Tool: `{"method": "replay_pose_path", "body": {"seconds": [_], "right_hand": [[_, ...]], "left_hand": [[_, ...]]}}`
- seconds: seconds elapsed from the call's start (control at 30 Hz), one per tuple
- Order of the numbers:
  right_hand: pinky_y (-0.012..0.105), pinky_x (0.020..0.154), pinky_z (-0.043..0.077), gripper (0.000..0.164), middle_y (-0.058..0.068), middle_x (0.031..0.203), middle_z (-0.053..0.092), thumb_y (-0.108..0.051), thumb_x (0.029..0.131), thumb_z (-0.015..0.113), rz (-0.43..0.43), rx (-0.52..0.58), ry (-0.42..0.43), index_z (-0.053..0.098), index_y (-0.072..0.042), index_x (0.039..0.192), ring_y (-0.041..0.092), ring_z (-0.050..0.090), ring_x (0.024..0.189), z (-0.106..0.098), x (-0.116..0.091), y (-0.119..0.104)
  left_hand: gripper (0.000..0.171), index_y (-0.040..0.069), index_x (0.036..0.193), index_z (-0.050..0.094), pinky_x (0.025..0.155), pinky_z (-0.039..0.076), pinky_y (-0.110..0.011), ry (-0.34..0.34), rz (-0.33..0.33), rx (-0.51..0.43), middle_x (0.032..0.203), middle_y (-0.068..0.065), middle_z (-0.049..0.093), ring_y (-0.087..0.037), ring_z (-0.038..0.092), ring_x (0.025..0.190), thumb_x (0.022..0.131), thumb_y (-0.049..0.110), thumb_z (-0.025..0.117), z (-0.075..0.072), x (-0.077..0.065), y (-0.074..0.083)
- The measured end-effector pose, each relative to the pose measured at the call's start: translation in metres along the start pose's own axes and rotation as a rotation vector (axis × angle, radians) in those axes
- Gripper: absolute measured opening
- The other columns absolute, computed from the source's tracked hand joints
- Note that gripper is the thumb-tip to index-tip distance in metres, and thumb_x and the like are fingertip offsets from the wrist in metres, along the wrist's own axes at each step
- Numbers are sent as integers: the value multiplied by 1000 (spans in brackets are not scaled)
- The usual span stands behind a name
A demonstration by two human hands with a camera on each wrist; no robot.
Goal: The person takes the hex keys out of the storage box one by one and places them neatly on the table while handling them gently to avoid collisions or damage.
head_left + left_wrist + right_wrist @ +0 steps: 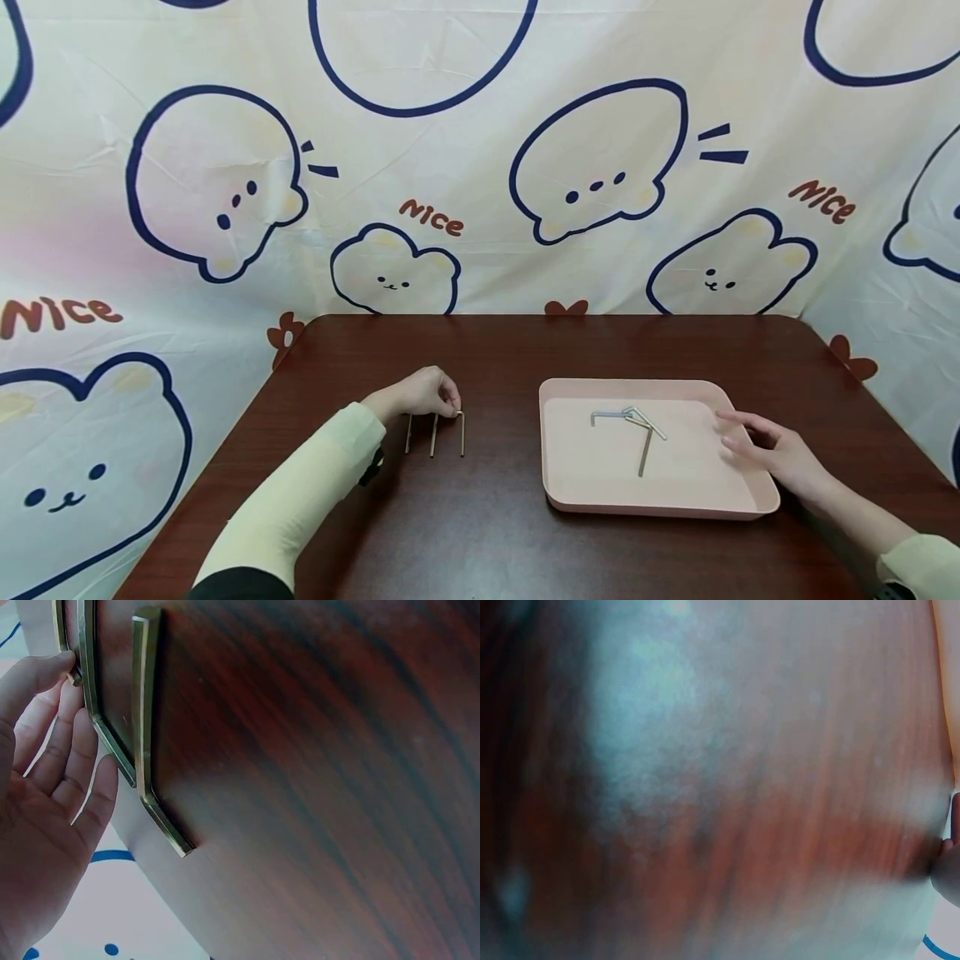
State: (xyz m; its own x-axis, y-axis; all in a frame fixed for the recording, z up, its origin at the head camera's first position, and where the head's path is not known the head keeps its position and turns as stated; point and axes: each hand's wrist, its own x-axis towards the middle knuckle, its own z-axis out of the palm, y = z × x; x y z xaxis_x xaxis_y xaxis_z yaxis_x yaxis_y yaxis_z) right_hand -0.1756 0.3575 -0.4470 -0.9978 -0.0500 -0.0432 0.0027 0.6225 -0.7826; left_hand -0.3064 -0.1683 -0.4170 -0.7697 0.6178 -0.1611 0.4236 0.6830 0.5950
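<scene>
Three brass-coloured hex keys lie in a row on the brown table, left of the tray. My left hand (426, 392) pinches the short end of the rightmost hex key (462, 437) between thumb and forefinger. Close up in the left wrist view, the other fingers spread beside the middle hex key (88, 660), and the nearest hex key (142, 705) lies apart from them. At the right edge of the pink tray (570, 492), my right hand (783, 454) rests with fairly straight fingers reaching over the rim. Its wrist view shows mostly blurred table, with only a sliver of hand.
Inside the tray, a few more hex keys (643, 454) lie loosely crossed, some silver and one brass. The brown table (480, 542) runs back to a cream cloth (480, 167) printed with cartoon bears, which hangs behind and at both sides.
</scene>
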Motion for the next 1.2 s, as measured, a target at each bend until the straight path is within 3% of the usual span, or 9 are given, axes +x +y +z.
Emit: {"method": "replay_pose_path", "body": {"seconds": [0.1,0.17,0.23,0.53,0.9,1.2], "right_hand": [[42,97,33,63,25,143,42,-35,94,64,14,43,-17,44,-2,143,21,38,127,0,0,-1],[58,98,28,65,28,145,38,-34,94,64,26,74,-29,41,0,144,38,31,131,1,0,-1],[66,98,23,66,30,146,35,-33,94,64,31,97,-37,40,2,144,45,26,132,1,1,-1],[67,97,24,66,30,146,35,-33,95,64,33,94,-36,39,3,144,46,27,131,1,1,0],[62,97,27,66,29,145,38,-34,95,64,36,74,-26,39,2,144,43,30,128,1,0,0],[56,96,29,65,28,145,38,-34,95,63,31,59,-23,40,2,144,39,32,129,2,0,-1]], "left_hand": [[12,11,75,71,62,45,-24,8,4,10,68,7,63,-7,53,64,82,2,74,0,0,0],[12,11,75,71,62,45,-24,12,1,17,68,7,63,-7,53,64,82,2,74,0,0,0],[11,11,75,71,62,45,-23,14,-4,22,69,7,63,-7,53,65,82,2,74,0,-1,1],[10,11,76,71,63,45,-24,14,-50,7,70,6,64,-9,53,66,82,4,75,0,-3,4],[4,8,80,73,64,47,-24,21,-8,1,71,7,65,-7,55,66,82,7,76,0,-1,3],[4,12,82,73,62,45,-25,46,-4,-16,69,6,63,-9,54,65,83,11,77,1,0,16]]}}
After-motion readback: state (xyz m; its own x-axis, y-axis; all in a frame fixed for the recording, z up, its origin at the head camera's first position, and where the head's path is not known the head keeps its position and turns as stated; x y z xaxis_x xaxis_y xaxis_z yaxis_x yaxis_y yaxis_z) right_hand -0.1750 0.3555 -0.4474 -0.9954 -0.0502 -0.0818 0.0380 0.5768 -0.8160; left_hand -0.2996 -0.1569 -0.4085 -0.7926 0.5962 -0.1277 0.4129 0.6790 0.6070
